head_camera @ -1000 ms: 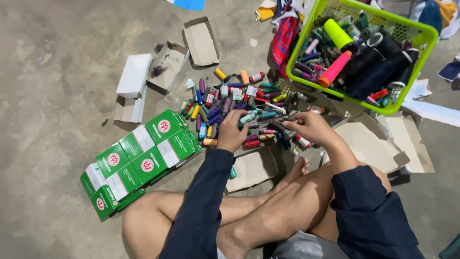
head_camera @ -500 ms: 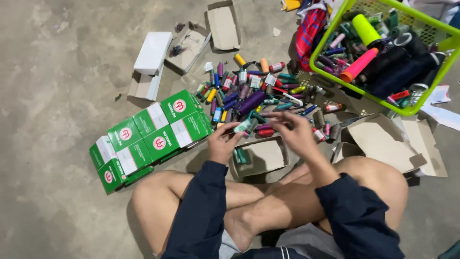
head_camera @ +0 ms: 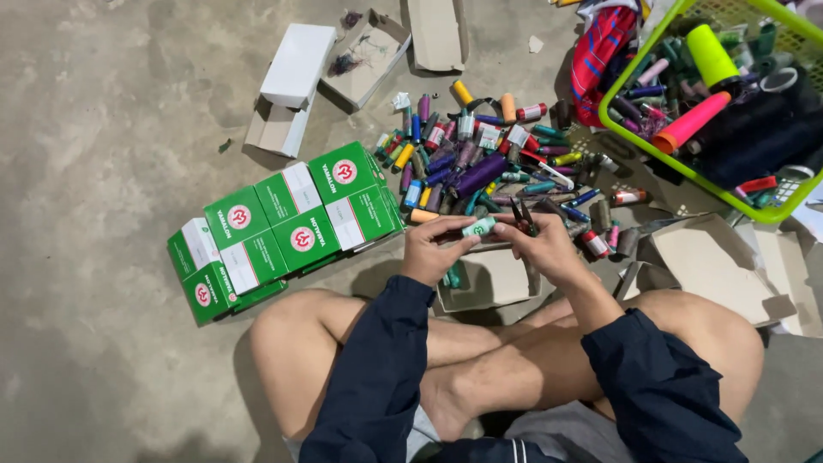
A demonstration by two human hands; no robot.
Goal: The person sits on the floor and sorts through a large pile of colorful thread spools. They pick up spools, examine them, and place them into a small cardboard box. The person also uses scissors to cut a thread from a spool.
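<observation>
Seated cross-legged on concrete: left hand (head_camera: 433,249) gripping a pale green thread spool (head_camera: 478,227), right hand (head_camera: 542,244) pinching snips (head_camera: 520,214). Green boxes (head_camera: 287,223) stacked left; loose spool pile (head_camera: 489,159) beyond, largely unsorted.

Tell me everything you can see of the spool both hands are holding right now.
The spool is a small cylinder wound in pale mint-green thread, lying roughly level. The left hand pinches its left end; the right hand, which also holds small dark snips, is at its right end. It is held above an open cardboard box, in front of the thread pile.
</observation>
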